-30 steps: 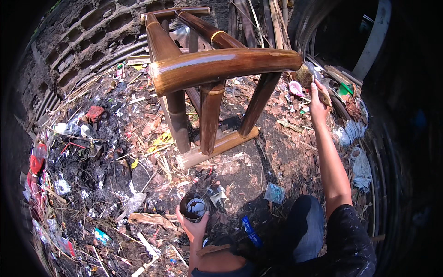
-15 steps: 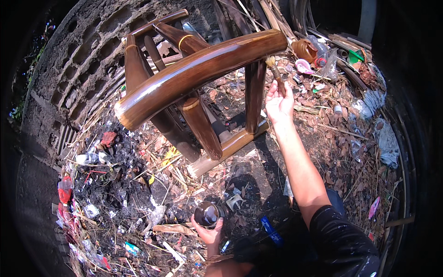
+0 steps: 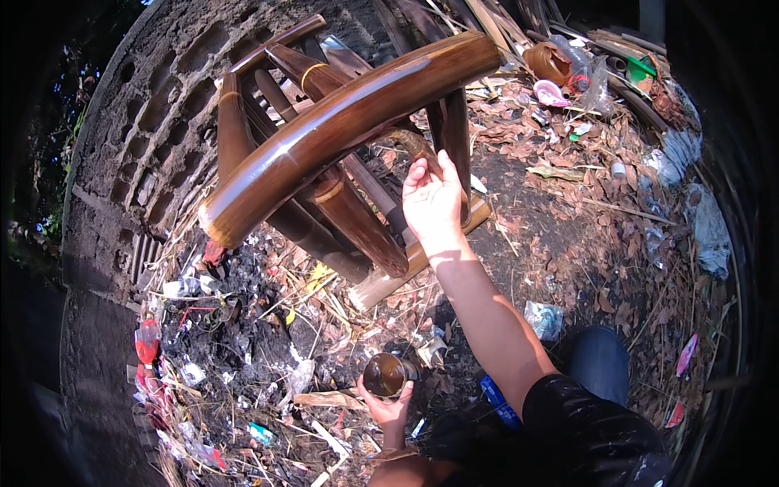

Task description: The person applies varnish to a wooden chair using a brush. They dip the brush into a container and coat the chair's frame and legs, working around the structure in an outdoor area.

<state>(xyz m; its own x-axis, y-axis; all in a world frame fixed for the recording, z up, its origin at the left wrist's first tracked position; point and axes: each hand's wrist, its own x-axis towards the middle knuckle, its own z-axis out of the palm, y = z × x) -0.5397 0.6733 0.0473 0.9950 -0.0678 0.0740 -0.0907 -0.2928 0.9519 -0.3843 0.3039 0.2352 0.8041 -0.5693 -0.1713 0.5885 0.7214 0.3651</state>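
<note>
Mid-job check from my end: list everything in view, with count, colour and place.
Bamboo frame: one, glossy brown, upper centre
Brush: one, brown, in the right hand below the frame's thick rail
Cup: one, dark inside, lower centre
Block wall: one, grey, upper left
Blue packet: one, blue, lower centre
Pink dish-like item: one, pink, upper right
Green piece: one, green, upper right
Dry leaves: uncountable, brown, ground at right
Small litter: uncountable, mixed colours, across the ground
Sleeve: one, black, lower right
Left hand: one, bare, holding the cup
Right hand: one, bare, holding the brush
</note>
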